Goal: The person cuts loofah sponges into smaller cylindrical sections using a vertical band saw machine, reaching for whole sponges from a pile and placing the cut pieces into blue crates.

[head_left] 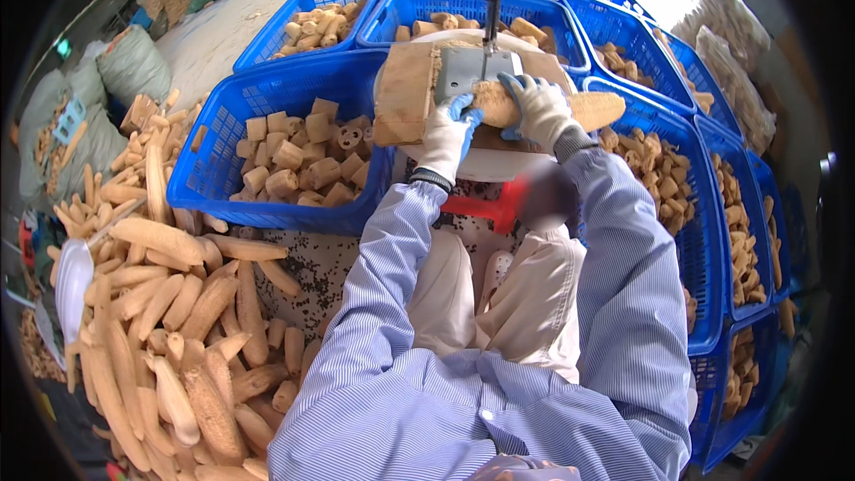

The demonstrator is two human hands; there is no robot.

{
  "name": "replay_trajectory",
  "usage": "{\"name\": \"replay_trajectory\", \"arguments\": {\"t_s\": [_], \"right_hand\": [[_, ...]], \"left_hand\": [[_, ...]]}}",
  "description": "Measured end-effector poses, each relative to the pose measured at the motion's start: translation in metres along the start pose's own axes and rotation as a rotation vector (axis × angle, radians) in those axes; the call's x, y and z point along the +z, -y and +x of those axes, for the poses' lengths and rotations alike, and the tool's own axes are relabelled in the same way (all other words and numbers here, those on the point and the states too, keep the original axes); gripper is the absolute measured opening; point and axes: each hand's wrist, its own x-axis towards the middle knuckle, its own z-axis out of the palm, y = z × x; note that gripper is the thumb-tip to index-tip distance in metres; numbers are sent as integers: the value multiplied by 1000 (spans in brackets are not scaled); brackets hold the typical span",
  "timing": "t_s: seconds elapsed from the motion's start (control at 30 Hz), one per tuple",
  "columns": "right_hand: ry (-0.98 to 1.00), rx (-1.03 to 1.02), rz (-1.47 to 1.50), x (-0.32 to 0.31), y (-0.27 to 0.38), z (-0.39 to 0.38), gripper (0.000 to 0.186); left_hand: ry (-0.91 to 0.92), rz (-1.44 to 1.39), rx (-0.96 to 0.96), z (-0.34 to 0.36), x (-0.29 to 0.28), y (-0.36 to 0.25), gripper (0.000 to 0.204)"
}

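Observation:
A long tan dried loofah (598, 110) lies crosswise on the machine's work table (408, 123), against the thin upright blade of a band saw (492, 22). My left hand (451, 132), in a white and blue work glove, grips the loofah's left end, close to the blade. Just right of the blade, my right hand (540, 109), gloved the same way, is wrapped over its middle. The loofah's right end sticks out past this hand. A metal plate (452, 71) surrounds the blade's foot. The gloves hide part of the loofah.
A blue crate (198, 153) of short cut loofah pieces (318, 127) stands left of the saw. More blue crates (708, 303) line the back and right. Whole loofahs (187, 303) are heaped at lower left, near full sacks (134, 62). Something red (481, 206) sits below the table.

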Motion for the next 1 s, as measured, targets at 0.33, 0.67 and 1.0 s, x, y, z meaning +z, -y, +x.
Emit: {"name": "replay_trajectory", "arguments": {"t_s": [0.33, 0.67, 1.0], "right_hand": [[72, -6, 17, -6, -18, 38, 93], [35, 33, 148, 8, -33, 83, 78], [62, 36, 392, 11, -52, 108, 87]], "left_hand": [[-51, -105, -86, 36, 4, 5, 11], [-70, 95, -13, 79, 8, 19, 8], [-159, 232, 86, 107, 4, 11, 12]]}}
